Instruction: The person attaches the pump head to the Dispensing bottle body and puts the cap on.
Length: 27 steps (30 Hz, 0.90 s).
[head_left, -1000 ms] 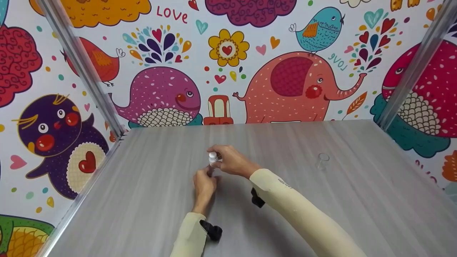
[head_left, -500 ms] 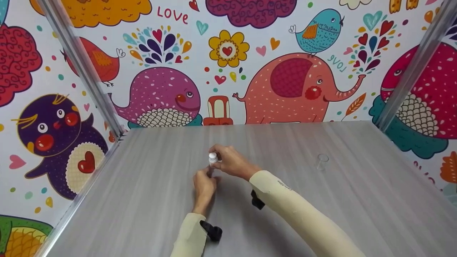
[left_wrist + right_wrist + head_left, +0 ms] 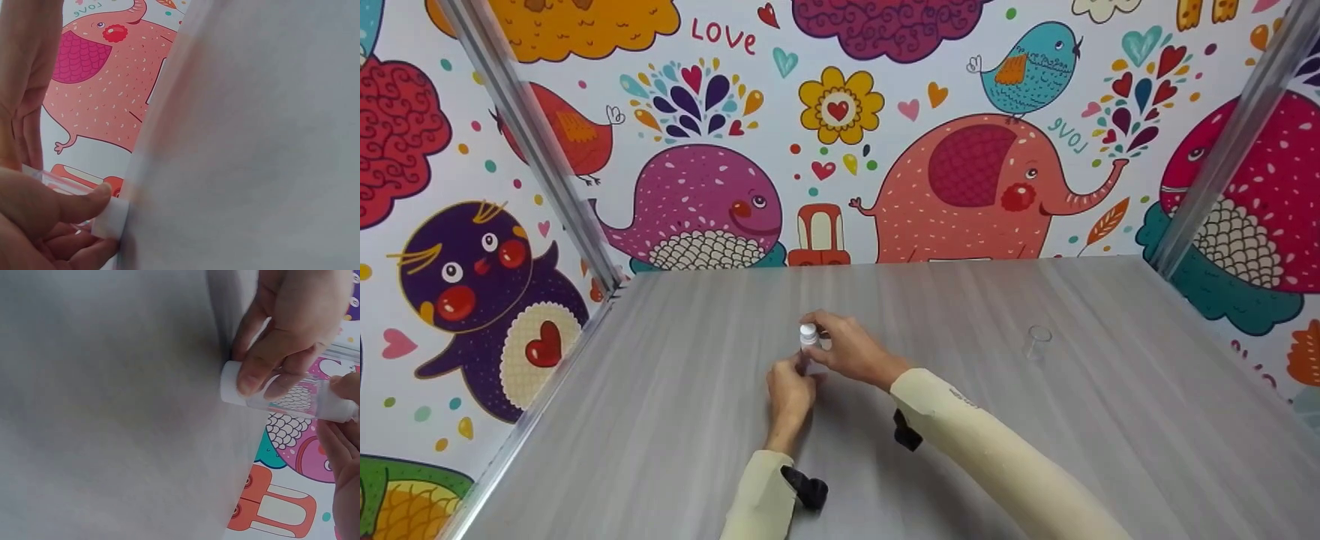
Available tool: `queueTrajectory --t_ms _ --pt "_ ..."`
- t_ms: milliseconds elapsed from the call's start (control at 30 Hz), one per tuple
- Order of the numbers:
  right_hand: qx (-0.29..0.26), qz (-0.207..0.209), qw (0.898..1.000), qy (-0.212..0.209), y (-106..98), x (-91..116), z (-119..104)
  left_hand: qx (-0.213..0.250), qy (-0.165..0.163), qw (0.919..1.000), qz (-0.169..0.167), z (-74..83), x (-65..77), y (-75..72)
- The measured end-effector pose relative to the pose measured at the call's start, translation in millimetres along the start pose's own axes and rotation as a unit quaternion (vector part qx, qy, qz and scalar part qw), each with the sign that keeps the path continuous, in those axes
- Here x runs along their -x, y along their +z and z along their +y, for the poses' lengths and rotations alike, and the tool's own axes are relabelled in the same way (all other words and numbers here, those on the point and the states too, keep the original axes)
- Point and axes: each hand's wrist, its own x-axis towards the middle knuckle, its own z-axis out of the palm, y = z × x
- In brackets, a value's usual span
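Note:
A small clear bottle (image 3: 295,396) with a white base (image 3: 229,382) and a white top (image 3: 808,331) stands upright near the middle of the table. My left hand (image 3: 790,394) grips it low down, with the thumb and fingers around the clear body and white base in the left wrist view. Higher up, my right hand (image 3: 851,350) pinches the white top between thumb and fingers. From the right wrist camera, the right-hand fingers (image 3: 343,450) appear at the white collar. Much of the bottle's body is hidden behind the hands in the head view.
A clear open cylinder (image 3: 1038,345), like a cup or cap, stands on the grey wood-grain table (image 3: 690,420) to the right of the hands. Printed cartoon walls (image 3: 697,202) close off the back and sides, with metal posts (image 3: 540,150) at the corners.
My right hand and forearm have shifted slightly down and to the right, still at the white top. The left hand keeps its grip low on the bottle.

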Motion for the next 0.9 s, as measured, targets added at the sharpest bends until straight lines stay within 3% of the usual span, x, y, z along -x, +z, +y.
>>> queueTrajectory --t_ms 267,467,667,900 --pt "0.044 0.023 0.997 -0.051 -4 2 4 0.004 0.004 1.0000 -0.002 0.1 -0.1 -0.6" --pt "0.055 0.014 0.996 -0.074 -15 5 7 -0.004 0.006 1.0000 -0.005 -1.7 -0.5 -2.9" --pt "0.085 -0.010 0.994 -0.062 -28 9 13 0.000 0.012 0.9999 -0.009 -3.7 -0.1 -3.8" --pt "0.132 -0.025 0.990 -0.040 -39 18 22 0.000 -0.011 0.9997 -0.019 -1.9 0.9 -1.6"
